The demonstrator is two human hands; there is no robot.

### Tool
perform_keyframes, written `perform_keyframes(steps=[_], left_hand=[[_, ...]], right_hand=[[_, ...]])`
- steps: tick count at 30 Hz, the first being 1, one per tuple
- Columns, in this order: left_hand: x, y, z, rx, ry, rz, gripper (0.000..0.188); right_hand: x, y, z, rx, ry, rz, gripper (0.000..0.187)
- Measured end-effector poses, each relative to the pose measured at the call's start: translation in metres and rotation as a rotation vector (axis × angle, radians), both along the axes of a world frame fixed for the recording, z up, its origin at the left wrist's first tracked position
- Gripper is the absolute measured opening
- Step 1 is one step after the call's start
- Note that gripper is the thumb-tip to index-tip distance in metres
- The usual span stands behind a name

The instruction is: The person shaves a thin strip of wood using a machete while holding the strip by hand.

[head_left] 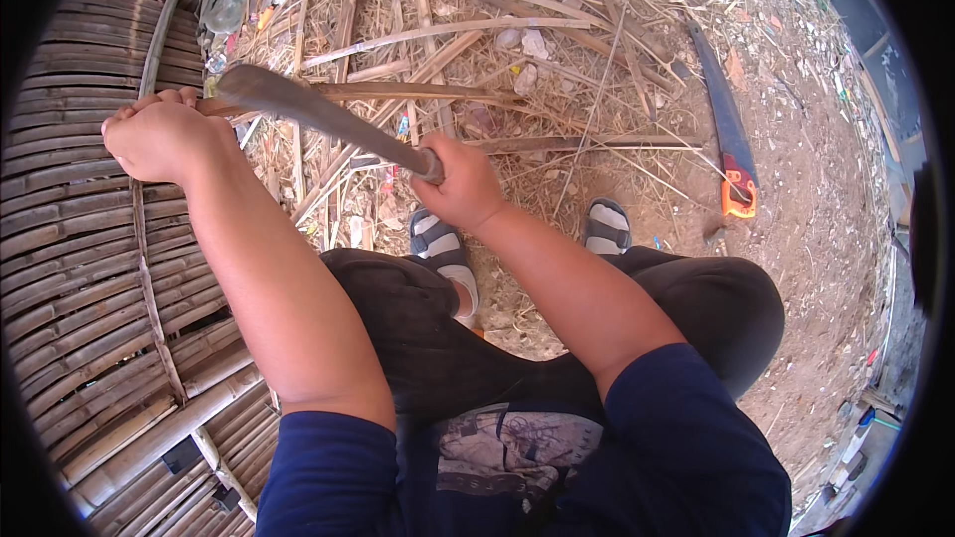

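Observation:
My right hand (460,179) is wrapped round the handle of a machete (333,117). Its dark blade slants up and left, slightly smeared by motion, with the wide tip close to my left hand (164,137). That hand is closed round one end of a bamboo strip (423,91), beside the slatted wall. From my left fist the strip runs to the right, passing behind the machete blade. Part of the strip is hidden by the blade.
A bamboo slat wall (80,209) rises along the left. Loose bamboo strips (448,35) and dry straw litter the ground ahead. A handsaw (724,114) with an orange handle lies to the right. My sandalled feet (443,244) are below my hands.

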State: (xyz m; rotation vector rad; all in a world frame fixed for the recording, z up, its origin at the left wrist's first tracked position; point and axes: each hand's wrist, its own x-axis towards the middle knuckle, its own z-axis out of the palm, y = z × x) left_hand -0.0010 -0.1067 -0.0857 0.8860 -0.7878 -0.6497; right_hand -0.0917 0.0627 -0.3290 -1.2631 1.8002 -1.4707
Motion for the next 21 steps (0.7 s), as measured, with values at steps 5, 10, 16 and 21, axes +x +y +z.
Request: perform_keyframes(steps=[5, 10, 16, 21], left_hand=[[0.004, -0.002, -0.003, 0.038, 0.042, 0.016, 0.008], [0.004, -0.007, -0.004, 0.024, 0.022, 0.008, 0.006], [-0.001, -0.002, -0.002, -0.024, -0.015, -0.010, 0.006], [-0.003, -0.008, -0.001, -0.021, -0.013, -0.018, 0.008]], right_hand=[[-0.036, 0.023, -0.094, 0.606, -0.027, -0.138, 0.047], [-0.030, 0.023, -0.100, 0.492, -0.111, -0.178, 0.044], [-0.004, 0.020, -0.079, 0.448, -0.251, -0.275, 0.041], [-0.012, 0.015, -0.085, 0.426, -0.641, -0.192, 0.038]])
